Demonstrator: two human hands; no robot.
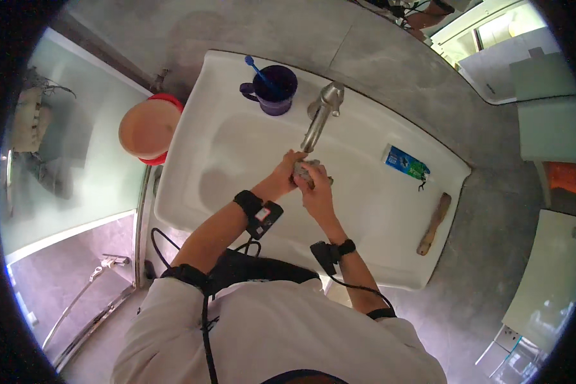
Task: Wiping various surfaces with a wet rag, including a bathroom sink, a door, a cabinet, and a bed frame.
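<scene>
Both my hands are together over the white sink (192,115), just below the spout of the metal faucet (320,118). Between them is a small grey crumpled cloth-like thing (306,170), mostly covered by fingers. My right hand (318,195) has its fingers bent over it. My left hand (283,174) presses against its left side, with its fingertips close to the spout; the rest of its fingers are hidden. Whether water runs is too small to tell.
A dark purple mug (277,95) with a blue toothbrush (256,67) stands on the sink's back ledge. To the right lie a blue-green toothpaste tube (404,162) and a wooden-handled brush (434,224). Left of the sink are stacked basins (148,130) and a glass door (89,141).
</scene>
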